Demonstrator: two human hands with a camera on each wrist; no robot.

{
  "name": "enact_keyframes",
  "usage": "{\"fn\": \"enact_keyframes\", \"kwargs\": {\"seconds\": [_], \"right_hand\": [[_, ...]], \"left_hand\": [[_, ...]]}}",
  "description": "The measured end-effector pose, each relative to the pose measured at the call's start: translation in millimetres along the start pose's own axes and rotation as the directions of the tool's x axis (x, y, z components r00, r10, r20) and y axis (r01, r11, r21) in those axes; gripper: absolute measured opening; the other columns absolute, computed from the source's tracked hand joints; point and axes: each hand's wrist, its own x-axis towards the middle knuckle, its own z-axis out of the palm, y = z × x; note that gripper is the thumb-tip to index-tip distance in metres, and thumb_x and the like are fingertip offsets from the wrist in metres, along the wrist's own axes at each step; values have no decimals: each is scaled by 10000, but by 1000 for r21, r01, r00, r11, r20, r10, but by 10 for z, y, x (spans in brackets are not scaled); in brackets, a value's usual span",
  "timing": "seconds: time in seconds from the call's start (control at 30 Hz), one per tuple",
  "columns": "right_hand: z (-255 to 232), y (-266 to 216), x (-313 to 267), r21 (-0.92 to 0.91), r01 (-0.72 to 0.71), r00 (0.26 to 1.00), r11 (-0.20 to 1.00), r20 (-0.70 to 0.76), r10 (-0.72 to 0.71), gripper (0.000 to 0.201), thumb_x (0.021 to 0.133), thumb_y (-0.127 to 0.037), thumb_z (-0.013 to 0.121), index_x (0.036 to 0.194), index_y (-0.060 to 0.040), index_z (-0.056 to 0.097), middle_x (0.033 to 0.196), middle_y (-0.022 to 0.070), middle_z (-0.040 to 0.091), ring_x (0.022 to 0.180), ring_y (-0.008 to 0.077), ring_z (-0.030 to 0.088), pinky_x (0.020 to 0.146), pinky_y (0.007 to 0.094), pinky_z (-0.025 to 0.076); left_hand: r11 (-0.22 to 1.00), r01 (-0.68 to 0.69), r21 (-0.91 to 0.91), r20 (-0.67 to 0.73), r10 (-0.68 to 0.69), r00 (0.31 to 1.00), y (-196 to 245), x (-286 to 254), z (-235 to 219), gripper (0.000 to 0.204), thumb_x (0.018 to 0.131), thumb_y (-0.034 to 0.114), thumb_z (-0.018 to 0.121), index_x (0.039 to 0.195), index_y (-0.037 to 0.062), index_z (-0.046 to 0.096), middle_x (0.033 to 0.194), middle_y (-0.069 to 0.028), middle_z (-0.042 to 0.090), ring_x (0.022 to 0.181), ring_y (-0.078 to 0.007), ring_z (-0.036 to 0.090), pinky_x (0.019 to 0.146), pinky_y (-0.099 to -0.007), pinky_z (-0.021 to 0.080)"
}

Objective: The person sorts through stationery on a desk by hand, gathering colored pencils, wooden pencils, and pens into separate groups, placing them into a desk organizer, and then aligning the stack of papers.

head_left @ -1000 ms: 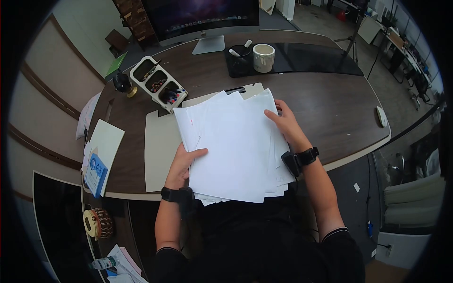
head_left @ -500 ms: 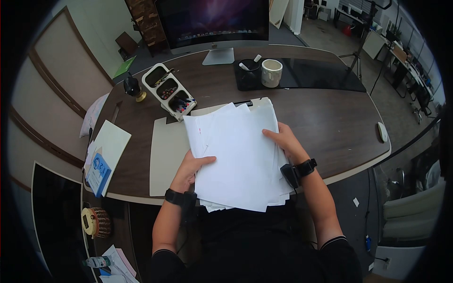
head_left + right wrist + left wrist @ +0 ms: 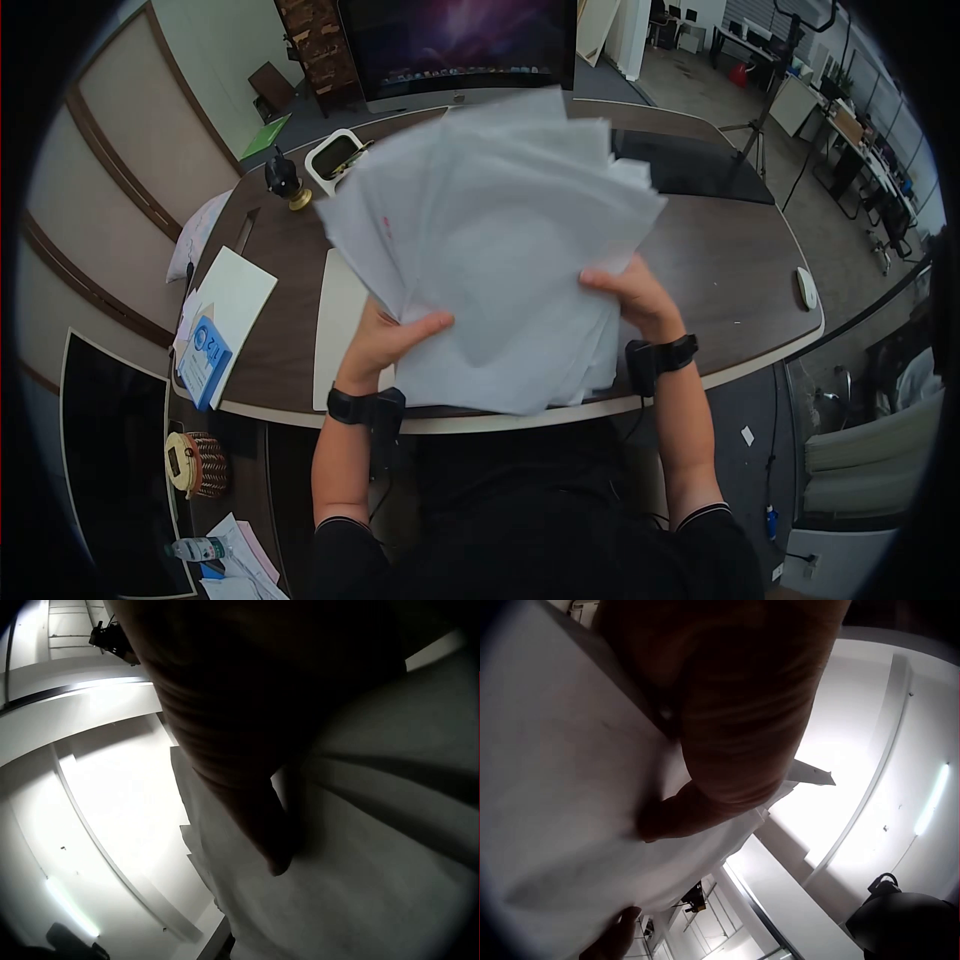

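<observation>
A loose stack of white paper sheets (image 3: 500, 250) is held up above the desk, tilted, its far corners fanned out unevenly. My left hand (image 3: 385, 338) grips the stack's left edge, thumb lying across the top sheet and fingers hidden behind. At the right edge my right hand (image 3: 640, 295) pinches it the same way. Small red marks show near the top left of the sheets. In the left wrist view the thumb (image 3: 686, 814) presses on the paper (image 3: 562, 795); the right wrist view shows the other thumb (image 3: 259, 829) on the sheets (image 3: 360, 870).
Beneath the papers lies a pale board (image 3: 335, 310) on the dark desk (image 3: 720, 260). Behind them stand a partly hidden organizer (image 3: 333, 158), a dark figurine (image 3: 283, 177) and a monitor (image 3: 460, 50). A mouse (image 3: 806, 288) sits far right; a blue-and-white packet (image 3: 206, 360) lies left.
Both hands have raised the paper stack and tipped it upright, its top edges spreading apart. It now hides the cup, the pen holder and most of the organizer.
</observation>
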Motion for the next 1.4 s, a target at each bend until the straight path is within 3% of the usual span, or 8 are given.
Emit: {"fn": "enact_keyframes", "kwargs": {"seconds": [0.1, 0.2, 0.43, 0.67, 0.87, 1.0, 1.3, 1.4], "right_hand": [[117, -522, -6, -70, 219, 974, 973, -48, -223, 639, 705, -136, 863, 1232, 31, 542, 1111, 113, 633, 1014, 218, 617, 873, 339, 517], [161, -700, 55, -158, 323, 938, 933, -78, -338, 544, 712, -127, 856, 1166, 18, 595, 1046, 91, 660, 949, 194, 635, 839, 315, 524], [95, -176, 129, -316, 268, 951, 910, -67, -303, 371, 745, -107, 830, 1061, -7, 665, 986, 63, 691, 907, 147, 641, 804, 302, 526], [323, -405, 177, -370, 363, 902, 855, -90, -422, 320, 782, -124, 810, 1043, 0, 672, 991, 66, 693, 897, 144, 641, 778, 292, 530], [179, -400, 211, -286, 337, 928, 897, -58, -367, 309, 811, -147, 792, 1058, -6, 673, 997, 70, 699, 912, 148, 639, 801, 301, 523], [70, -38, 276, -312, 344, 924, 885, -57, -379, 318, 829, -165, 779, 1073, 1, 663, 1002, 74, 697, 922, 151, 630, 826, 311, 509], [343, -318, 295, -230, 433, 851, 871, -215, -480, 364, 892, -321, 727, 1040, 4, 658, 918, 40, 686, 816, 98, 614, 715, 260, 502], [210, -199, 301, -263, 452, 835, 852, -211, -508, 378, 894, -334, 724, 1048, 4, 653, 919, 38, 684, 818, 95, 614, 719, 260, 501]], "left_hand": [[983, -167, 77, -26, 169, 985, 291, 126, -81, 535, 742, 62, 814, 1206, -31, 563, 1104, -88, 637, 1005, -178, 606, 884, -310, 494], [979, -122, 163, -190, 152, 970, 479, 274, -34, 547, 737, 96, 838, 1191, -36, 564, 1102, -100, 636, 995, -192, 608, 877, -315, 494], [954, -264, 145, -486, 301, 820, -229, 327, 237, 605, 734, 177, 868, 1193, -24, 529, 1136, -125, 611, 1050, -207, 585, 930, -341, 470], [934, -291, 205, -453, 354, 818, 20, 437, 421, 641, 733, 194, 874, 1209, -14, 499, 1138, -108, 603, 1009, -192, 594, 903, -324, 479], [919, -359, 162, -377, 393, 838, -101, 460, 232, 710, 767, 299, 849, 1250, -23, 441, 1146, -111, 583, 1051, -194, 568, 929, -327, 462], [909, -342, 237, -455, 415, 788, -455, 393, 310, 759, 780, 317, 835, 1289, -16, 381, 1234, -130, 510, 1131, -204, 508, 981, -339, 419], [841, -500, 206, -506, 529, 681, -24, 524, 494, 712, 833, 356, 785, 1273, 8, 347, 1219, -129, 525, 1113, -192, 517, 954, -316, 426], [886, -457, 83, -495, 435, 752, -233, 453, 390, 659, 866, 349, 750, 1258, 21, 334, 1201, -136, 546, 1101, -188, 526, 945, -303, 425]]}}
